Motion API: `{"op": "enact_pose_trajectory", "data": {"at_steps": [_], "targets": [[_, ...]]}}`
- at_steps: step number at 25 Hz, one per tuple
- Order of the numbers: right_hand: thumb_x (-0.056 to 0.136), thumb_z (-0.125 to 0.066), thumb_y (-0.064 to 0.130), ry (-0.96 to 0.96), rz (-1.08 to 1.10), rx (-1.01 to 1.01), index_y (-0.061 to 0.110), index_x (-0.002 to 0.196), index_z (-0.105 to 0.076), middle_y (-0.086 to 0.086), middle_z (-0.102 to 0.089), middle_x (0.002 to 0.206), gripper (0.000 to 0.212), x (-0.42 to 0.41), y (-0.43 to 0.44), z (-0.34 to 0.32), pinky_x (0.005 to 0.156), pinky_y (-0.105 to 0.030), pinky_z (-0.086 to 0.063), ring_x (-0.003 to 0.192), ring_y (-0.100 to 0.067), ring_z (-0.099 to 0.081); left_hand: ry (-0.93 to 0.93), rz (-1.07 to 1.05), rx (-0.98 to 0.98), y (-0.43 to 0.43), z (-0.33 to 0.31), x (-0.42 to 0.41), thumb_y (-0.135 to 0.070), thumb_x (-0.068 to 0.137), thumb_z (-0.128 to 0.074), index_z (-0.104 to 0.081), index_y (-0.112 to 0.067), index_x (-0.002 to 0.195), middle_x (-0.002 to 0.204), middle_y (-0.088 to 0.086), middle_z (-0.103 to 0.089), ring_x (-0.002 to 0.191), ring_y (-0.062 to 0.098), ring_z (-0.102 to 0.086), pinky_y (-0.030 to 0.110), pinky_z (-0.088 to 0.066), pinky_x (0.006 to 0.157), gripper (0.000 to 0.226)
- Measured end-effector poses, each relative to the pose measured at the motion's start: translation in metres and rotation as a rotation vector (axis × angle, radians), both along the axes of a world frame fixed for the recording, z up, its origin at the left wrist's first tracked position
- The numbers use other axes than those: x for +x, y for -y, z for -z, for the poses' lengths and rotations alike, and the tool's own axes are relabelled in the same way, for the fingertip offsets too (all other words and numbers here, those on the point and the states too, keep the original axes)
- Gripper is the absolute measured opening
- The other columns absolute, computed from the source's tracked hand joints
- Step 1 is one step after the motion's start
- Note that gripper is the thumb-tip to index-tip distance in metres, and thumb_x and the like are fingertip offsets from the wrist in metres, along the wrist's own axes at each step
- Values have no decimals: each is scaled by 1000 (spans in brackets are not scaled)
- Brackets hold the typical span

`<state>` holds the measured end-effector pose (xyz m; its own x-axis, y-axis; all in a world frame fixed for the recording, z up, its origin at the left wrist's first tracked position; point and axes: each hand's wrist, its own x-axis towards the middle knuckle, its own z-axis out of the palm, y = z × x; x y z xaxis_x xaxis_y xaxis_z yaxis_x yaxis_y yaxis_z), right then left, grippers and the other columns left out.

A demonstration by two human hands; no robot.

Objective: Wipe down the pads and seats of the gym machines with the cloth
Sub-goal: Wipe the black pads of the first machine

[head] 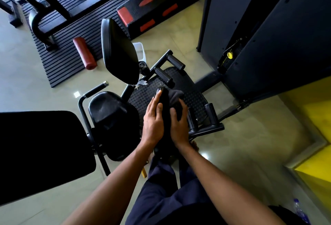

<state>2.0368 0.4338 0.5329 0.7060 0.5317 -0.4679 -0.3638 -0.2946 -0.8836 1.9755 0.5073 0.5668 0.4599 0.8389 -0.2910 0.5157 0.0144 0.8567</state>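
Note:
A narrow black pad (164,110) stands on edge between my two hands, seen from above. My left hand (154,119) lies flat against its left face with the fingers straight. My right hand (179,122) presses a dark grey cloth (176,96) against the pad's right face, fingers curled over the cloth. To the left are the machine's black seat (111,115) and its upright black pad (120,53). A large black back pad (41,151) fills the left edge.
A studded black footplate (195,96) with roller pegs lies under the hands. A dark weight-stack tower (259,33) rises at the right. A red foam roller (85,53), ribbed floor mat and step platform (152,8) lie beyond. A plastic bottle (300,210) sits bottom right.

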Motion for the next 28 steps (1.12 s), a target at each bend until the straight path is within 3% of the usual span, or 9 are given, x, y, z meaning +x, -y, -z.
{"op": "enact_pose_trajectory", "data": {"at_steps": [3, 5, 11, 16, 20, 25, 28], "targets": [[106, -50, 22, -81, 36, -151, 19, 143, -46, -2, -61, 129, 38, 19, -15, 34, 93, -33, -45, 108, -11, -62, -3, 44, 4, 0, -5, -1, -31, 108, -41, -40, -45, 149, 156, -20, -38, 146, -1, -28, 37, -24, 124, 43], [105, -50, 23, -113, 27, -200, 17, 143, -46, -5, -61, 127, 39, 28, -19, 42, 92, -33, -44, 118, -26, -60, -8, 108, 4, -4, -7, 0, -32, 109, -39, -39, -45, 149, 157, -19, -36, 147, 0, -27, 34, -23, 123, 43], [103, -56, 22, 38, 121, -149, 16, 140, -52, -7, -60, 137, 38, 28, -20, -5, 103, -31, -44, 123, -19, -57, -5, 228, -16, -16, -4, -1, -31, 108, -39, -38, -43, 151, 159, -9, -36, 149, 6, -25, 26, -19, 121, 44], [92, -61, 37, 214, 199, -27, 23, 131, -60, 2, -66, 131, 41, 18, -40, -66, 99, -29, -48, 118, -11, -61, 48, 296, -58, -32, -14, -8, -28, 105, -44, -42, -36, 150, 156, -8, -42, 145, 7, -33, 36, -29, 121, 46], [94, -60, 34, 285, 130, 73, 39, 115, -63, 10, -69, 121, 22, 17, -63, -104, 98, -30, -49, 114, -8, -64, 89, 234, -102, -63, -26, -22, -26, 100, -49, -47, -36, 147, 143, -4, -56, 128, 18, -55, 44, -44, 109, 48], [97, -61, 35, 327, 53, 60, 36, 125, -57, 12, -62, 127, 29, 3, -105, -108, 102, -32, -47, 119, -10, -59, 144, 104, -54, -112, -46, -42, -18, 98, -53, -51, -31, 144, 131, 1, -64, 110, 15, -62, 33, -48, 100, 48], [98, -63, 33, 317, 29, 28, 31, 133, -48, 8, -57, 127, 38, -7, -128, -105, 94, -26, -42, 117, -14, -56, 158, 37, -6, -139, -50, -51, -14, 98, -53, -53, -26, 143, 129, -4, -63, 105, 6, -59, 10, -42, 89, 46]]}}
